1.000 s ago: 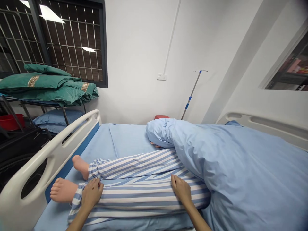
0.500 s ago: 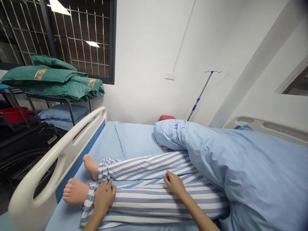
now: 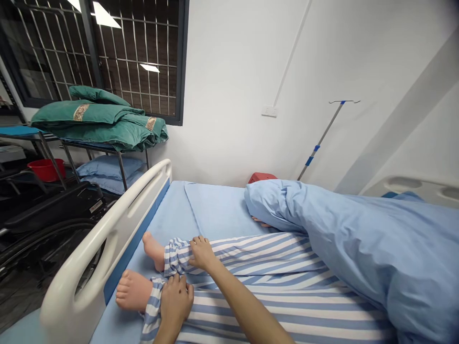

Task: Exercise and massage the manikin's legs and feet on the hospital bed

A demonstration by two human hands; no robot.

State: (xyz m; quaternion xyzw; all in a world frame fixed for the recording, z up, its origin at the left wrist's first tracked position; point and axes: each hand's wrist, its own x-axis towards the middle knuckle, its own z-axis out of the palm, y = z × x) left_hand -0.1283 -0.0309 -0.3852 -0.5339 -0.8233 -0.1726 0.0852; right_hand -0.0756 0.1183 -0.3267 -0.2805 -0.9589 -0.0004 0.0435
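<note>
Two hands (image 3: 177,298) (image 3: 201,253) curve over blue-and-white striped trousers (image 3: 265,247), grip unclear, the cuffs (image 3: 172,255) gathered above bare feet (image 3: 134,290).

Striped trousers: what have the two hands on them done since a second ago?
The right hand has moved footward, from over the near trouser leg onto the far trouser leg, its curled fist opening. The left hand stays on the near leg; the blue quilt lies as before. The view has swung left.

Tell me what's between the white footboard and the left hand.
From the white footboard: a strip of blue sheet, the nearer bare foot, then striped trouser cuff, up to the left hand. Seen in the head view.
</note>
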